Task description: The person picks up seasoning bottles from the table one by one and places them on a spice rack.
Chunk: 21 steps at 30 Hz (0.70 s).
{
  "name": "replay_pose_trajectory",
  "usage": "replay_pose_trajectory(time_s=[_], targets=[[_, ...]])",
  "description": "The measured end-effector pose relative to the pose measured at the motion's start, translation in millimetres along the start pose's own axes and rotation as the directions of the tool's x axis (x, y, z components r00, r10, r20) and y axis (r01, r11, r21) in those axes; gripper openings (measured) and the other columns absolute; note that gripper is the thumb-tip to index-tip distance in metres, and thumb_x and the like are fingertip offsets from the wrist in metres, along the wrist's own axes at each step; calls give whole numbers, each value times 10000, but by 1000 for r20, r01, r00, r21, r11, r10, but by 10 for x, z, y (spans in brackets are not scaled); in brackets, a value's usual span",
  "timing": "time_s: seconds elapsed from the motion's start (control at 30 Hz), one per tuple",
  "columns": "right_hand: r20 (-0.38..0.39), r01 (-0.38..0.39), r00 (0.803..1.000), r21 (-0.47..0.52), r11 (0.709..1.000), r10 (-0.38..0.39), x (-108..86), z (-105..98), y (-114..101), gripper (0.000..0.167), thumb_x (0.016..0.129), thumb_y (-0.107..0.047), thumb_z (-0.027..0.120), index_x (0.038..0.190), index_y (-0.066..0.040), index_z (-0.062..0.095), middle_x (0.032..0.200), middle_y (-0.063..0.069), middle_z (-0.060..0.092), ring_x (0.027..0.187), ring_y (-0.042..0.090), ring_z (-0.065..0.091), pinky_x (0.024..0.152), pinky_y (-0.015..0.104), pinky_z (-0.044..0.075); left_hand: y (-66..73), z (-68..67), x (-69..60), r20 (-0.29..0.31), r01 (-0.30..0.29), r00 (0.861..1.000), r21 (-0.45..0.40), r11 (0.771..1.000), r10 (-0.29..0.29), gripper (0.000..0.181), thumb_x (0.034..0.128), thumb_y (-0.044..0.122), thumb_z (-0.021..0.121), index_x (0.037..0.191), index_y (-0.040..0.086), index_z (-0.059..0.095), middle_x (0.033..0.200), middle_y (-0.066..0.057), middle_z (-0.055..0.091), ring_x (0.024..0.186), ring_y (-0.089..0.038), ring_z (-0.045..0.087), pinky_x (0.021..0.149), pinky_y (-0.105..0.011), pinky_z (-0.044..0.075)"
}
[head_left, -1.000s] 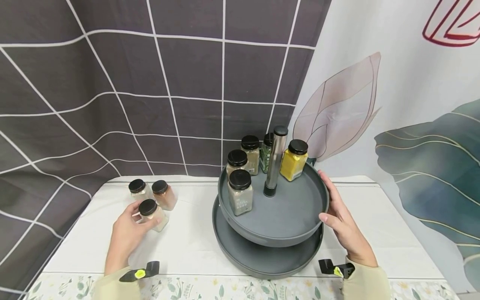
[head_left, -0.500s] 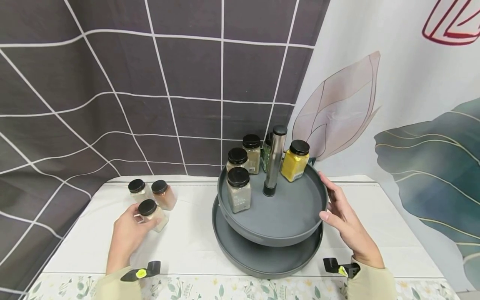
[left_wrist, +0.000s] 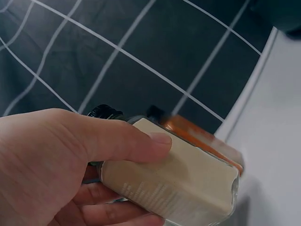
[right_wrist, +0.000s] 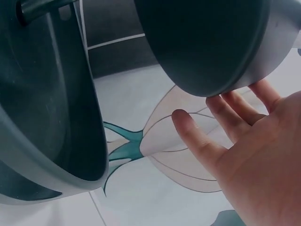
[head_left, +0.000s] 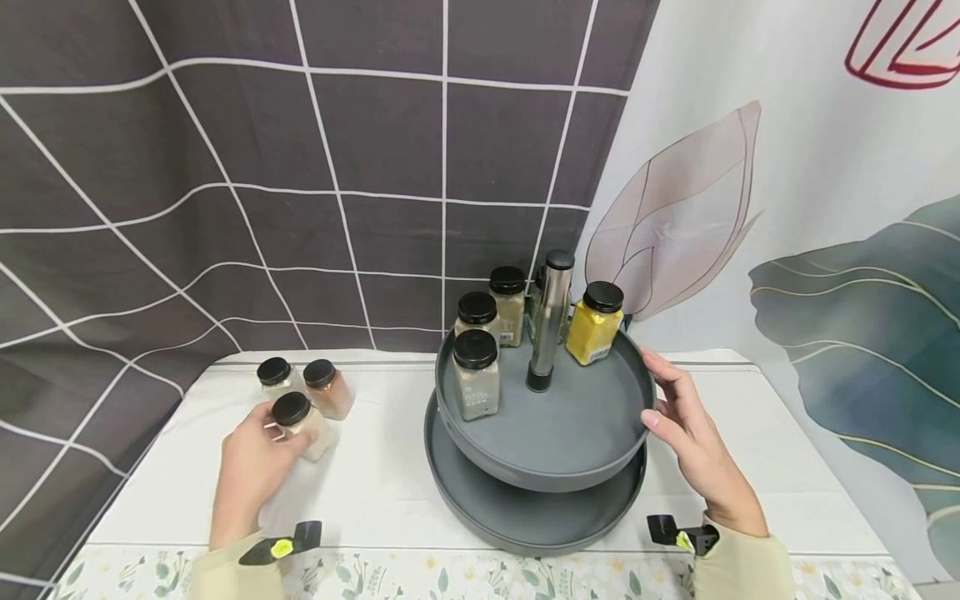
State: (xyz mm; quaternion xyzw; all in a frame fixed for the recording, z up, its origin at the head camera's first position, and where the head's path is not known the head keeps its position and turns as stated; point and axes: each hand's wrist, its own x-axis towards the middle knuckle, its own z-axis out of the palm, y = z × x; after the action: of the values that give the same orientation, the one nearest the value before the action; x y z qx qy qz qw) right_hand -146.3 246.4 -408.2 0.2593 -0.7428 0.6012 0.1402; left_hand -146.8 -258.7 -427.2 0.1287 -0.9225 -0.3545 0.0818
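My left hand (head_left: 251, 471) grips a square spice jar (head_left: 317, 437) of pale beige powder with a black lid, over the left side of the table. In the left wrist view the thumb presses one face of this jar (left_wrist: 188, 174), the fingers behind and below it. On the right, my right hand (head_left: 701, 446) rests its fingertips on the side of the upper tray (head_left: 585, 425) of a grey two-tier turntable. In the right wrist view its fingers are extended and the thumb stands apart from the tray. Whether the gripped jar touches the table I cannot tell.
An orange-brown jar (head_left: 333, 398) and a pale jar (head_left: 281, 386) stand behind the left hand. The upper tray bears a yellow jar (head_left: 594, 333), a greyish jar (head_left: 477, 387) and several others around a steel post (head_left: 550, 321). The lower tray (head_left: 525, 533) juts out in front.
The upper tray has turned slightly clockwise: its left jars moved back, the yellow one rightward. The left hand's jar has risen and tilted a little. My right hand has shifted slightly right.
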Motion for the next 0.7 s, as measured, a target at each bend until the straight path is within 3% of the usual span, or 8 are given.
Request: replay_pose_trajectory(time_s=[0.17, 0.37, 0.7], targets=[[-53, -20, 998, -57, 998, 17, 19, 4, -5, 445, 993, 107, 398, 1437, 111, 371, 1569, 78, 362, 1419, 87, 349, 1058, 132, 366, 164, -96, -80, -39, -29, 999, -24, 999, 28, 676, 847, 183, 794, 1392, -78, 490, 1305, -350, 571, 1130, -508, 611, 890, -578, 559], [-165, -99, 983, -125, 987, 78, 47, 17, -23, 333, 1072, -18, 343, 1330, 136, 489, 1459, -41, 504, 1356, 65, 422, 998, 142, 403, 352, -197, -181, -100, -71, 993, -43, 997, 67, 645, 845, 188, 802, 1373, -59, 525, 1225, -320, 636, 1073, -471, 659, 871, -553, 574], [-202, -71, 978, -66, 995, 56, 47, 9, -36, 262, 1010, 87, 449, 1247, 180, 512, 1385, 8, 558, 1290, 79, 506, 1042, 145, 403, 621, -334, -361, -153, -110, 983, -61, 992, 99, 618, 832, 205, 820, 1346, -23, 564, 1158, -282, 682, 974, -386, 718, 846, -505, 580]])
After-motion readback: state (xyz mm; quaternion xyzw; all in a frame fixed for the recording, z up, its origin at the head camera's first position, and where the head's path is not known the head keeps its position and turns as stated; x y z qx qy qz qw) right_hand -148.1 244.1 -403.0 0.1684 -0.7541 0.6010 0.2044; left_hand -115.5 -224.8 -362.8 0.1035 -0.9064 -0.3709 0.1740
